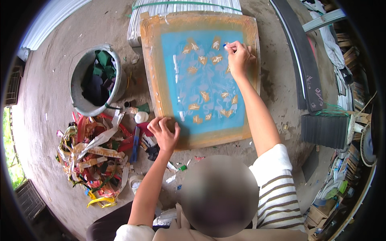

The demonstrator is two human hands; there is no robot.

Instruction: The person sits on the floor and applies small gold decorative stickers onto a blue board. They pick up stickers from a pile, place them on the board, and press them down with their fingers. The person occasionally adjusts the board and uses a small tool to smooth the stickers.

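Blue pen (pixel 225 45) pinched in right hand (pixel 239 58), left hand (pixel 164 132) pressing screen frame (pixel 149 68)

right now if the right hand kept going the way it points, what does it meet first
The right hand points up toward the far edge of the blue screen. It would likely meet the orange frame border first, then the white bundle beyond.

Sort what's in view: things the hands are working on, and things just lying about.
In use: screen frame with blue mesh, steadied by left hand; small blue-tipped tool pinched in right hand.

Lying about: bucket of cloth scraps, tape pile, white bottle, black strips.
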